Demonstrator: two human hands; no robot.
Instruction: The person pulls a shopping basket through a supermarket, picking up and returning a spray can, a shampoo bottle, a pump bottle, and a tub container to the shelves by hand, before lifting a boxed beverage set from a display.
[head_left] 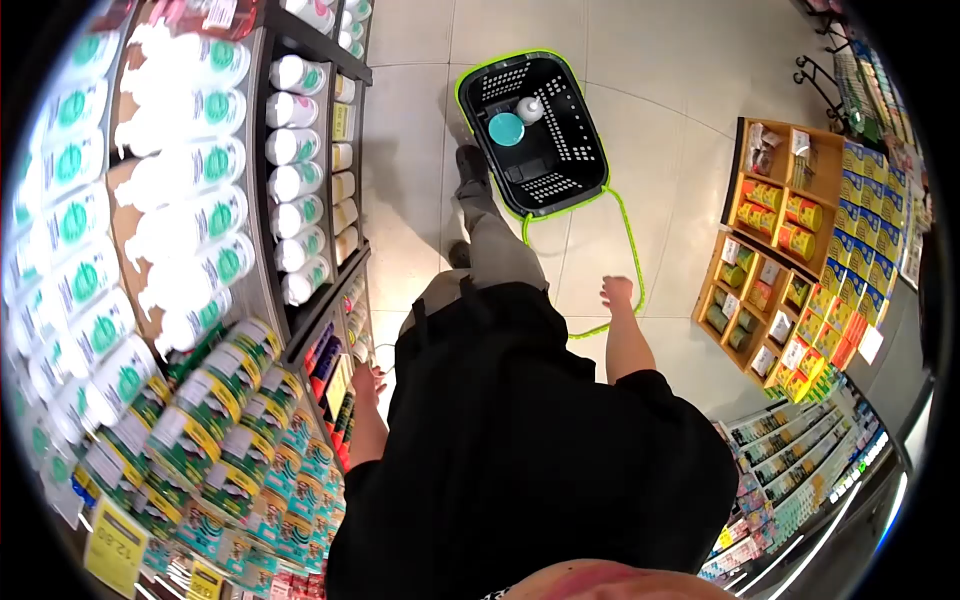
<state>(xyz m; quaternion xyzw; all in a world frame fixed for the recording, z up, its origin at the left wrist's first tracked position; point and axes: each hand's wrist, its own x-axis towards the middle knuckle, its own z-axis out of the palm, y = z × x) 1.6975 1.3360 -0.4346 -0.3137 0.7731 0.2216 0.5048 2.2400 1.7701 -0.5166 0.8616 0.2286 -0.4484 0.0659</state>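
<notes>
My right hand (617, 291) hangs over the floor with its fingers curled in and nothing visible in them. The forearm crosses above the bright green handle (638, 262) of a black shopping basket (547, 207). That basket stands on the floor ahead of my feet, its handle folded down toward me. Inside it are a round turquoise-lidded container (506, 129) and a white bottle (529, 110). At my left side, my left hand (369, 384) is low beside the shelf, fingers partly spread, holding nothing that I can see.
On the left, a tall shelf (275, 240) carries rows of white bottles (295, 147) and green-yellow packs (215, 400). To the right stands a wooden display (735, 245) with yellow and red packages. Pale floor tiles (660, 110) run between. My shoe (472, 170) is close to the basket.
</notes>
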